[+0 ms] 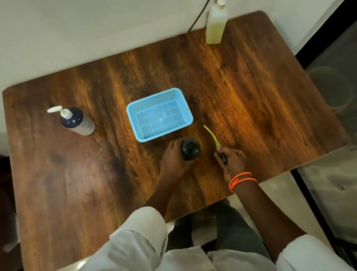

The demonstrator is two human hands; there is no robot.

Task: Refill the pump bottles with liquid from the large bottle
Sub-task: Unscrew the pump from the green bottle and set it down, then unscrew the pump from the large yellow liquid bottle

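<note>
A small dark bottle (190,149) stands upright near the table's front middle, its neck uncovered. My left hand (172,162) grips its side. My right hand (231,162) holds the black pump head (223,158), and its yellowish dip tube (212,136) points away toward the basket, off to the right of the bottle. A dark bottle with a white pump (75,120) stands at the left. A tall clear bottle of yellow liquid with a white pump (216,23) stands at the far right corner.
An empty blue mesh basket (186,112) sits just behind the small bottle. The wooden table (259,88) stands against a white wall; a dark cable (207,2) runs down behind the yellow bottle. A glass panel is at the right.
</note>
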